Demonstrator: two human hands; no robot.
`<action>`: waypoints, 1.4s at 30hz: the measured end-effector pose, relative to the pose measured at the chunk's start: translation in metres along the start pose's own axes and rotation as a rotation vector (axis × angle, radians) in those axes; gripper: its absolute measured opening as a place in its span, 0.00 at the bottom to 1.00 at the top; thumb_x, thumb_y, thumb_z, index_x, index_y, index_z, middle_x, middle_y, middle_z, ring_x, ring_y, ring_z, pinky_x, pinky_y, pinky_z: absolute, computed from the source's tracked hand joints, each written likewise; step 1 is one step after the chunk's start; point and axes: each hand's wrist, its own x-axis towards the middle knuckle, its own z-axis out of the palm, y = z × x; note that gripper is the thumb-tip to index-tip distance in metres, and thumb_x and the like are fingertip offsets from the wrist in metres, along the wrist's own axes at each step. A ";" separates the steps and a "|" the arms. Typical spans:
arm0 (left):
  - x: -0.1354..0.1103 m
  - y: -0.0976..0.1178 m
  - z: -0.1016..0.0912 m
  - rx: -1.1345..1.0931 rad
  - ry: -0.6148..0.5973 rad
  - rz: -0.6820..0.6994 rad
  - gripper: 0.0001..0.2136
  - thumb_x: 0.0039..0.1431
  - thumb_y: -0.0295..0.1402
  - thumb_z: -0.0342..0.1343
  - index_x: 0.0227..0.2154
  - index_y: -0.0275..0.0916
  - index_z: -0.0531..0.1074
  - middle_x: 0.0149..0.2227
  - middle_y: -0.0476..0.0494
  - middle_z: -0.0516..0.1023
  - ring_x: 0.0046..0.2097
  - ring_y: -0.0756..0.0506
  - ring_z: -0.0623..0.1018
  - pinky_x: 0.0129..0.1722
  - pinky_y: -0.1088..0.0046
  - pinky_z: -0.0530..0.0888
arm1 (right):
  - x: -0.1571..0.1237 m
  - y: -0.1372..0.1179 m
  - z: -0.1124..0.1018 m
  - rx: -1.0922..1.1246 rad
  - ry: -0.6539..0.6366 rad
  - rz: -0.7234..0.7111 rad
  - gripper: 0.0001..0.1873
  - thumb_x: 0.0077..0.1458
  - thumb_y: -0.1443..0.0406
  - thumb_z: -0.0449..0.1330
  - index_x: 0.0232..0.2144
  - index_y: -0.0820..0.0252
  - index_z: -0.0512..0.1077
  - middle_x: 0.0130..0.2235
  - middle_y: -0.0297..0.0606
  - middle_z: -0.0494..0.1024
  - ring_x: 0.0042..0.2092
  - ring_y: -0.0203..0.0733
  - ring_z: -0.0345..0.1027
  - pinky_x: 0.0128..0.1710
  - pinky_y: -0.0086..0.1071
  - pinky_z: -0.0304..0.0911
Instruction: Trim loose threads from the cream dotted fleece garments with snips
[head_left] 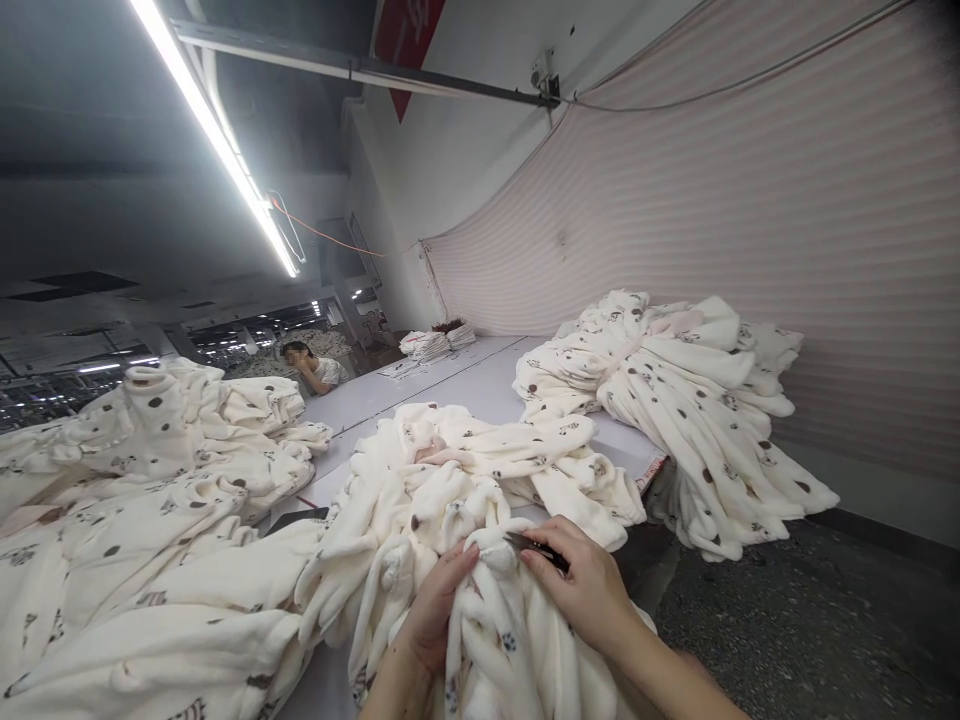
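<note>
Since nearly everything on this pale grey-lilac tabletop [495, 365] is the same fluffy stuff, watch where one piece ends: left of the grip is a big loose heap of cream-white, brown-spotted fleece [169, 430], with a person in a white top [328, 372] well beyond it. At the grip itself, the left hand [442, 605] pinches a gathered fold of a soft cream-white printed fleece piece [499, 615], which lies bunched under both hands. Just right of that pinch, the right hand [585, 585] grasps small black-handled metal snips [551, 554], tip right by the fold; can't tell if it's touching. My worry: the tip's near the left thumb, so a slip could nick skin, and thick folds could hide a layer and get it cut. Farther right, a gathered spotted fleece bundle [690, 400] overhangs the table edge; its own weight could drag it off if bumped.
</note>
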 end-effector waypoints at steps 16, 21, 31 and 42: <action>0.003 -0.004 -0.001 0.028 0.055 0.058 0.19 0.47 0.37 0.64 0.42 0.36 0.73 0.30 0.45 0.79 0.33 0.45 0.77 0.36 0.72 0.70 | -0.001 0.017 0.011 0.393 -0.005 0.181 0.16 0.55 0.54 0.56 0.34 0.58 0.77 0.34 0.38 0.78 0.37 0.44 0.71 0.36 0.34 0.65; 0.001 0.000 0.004 0.140 0.070 0.046 0.14 0.51 0.38 0.61 0.38 0.36 0.73 0.18 0.53 0.69 0.19 0.56 0.64 0.22 0.81 0.61 | -0.005 0.005 0.000 0.086 0.001 0.045 0.12 0.54 0.59 0.57 0.40 0.55 0.75 0.40 0.37 0.76 0.41 0.44 0.71 0.39 0.33 0.64; 0.000 0.021 0.005 0.382 0.059 -0.013 0.17 0.52 0.42 0.57 0.41 0.34 0.73 0.13 0.56 0.60 0.18 0.55 0.56 0.20 0.80 0.55 | -0.004 0.016 -0.005 0.139 0.127 0.175 0.13 0.50 0.55 0.60 0.37 0.54 0.73 0.39 0.36 0.76 0.42 0.44 0.69 0.39 0.32 0.62; 0.020 0.071 0.008 1.023 0.287 0.322 0.11 0.53 0.41 0.50 0.28 0.40 0.72 0.24 0.49 0.72 0.26 0.47 0.69 0.27 0.73 0.64 | -0.003 0.040 0.004 0.690 -0.078 0.524 0.15 0.46 0.55 0.57 0.33 0.59 0.67 0.16 0.19 0.53 0.16 0.27 0.35 0.16 0.25 0.38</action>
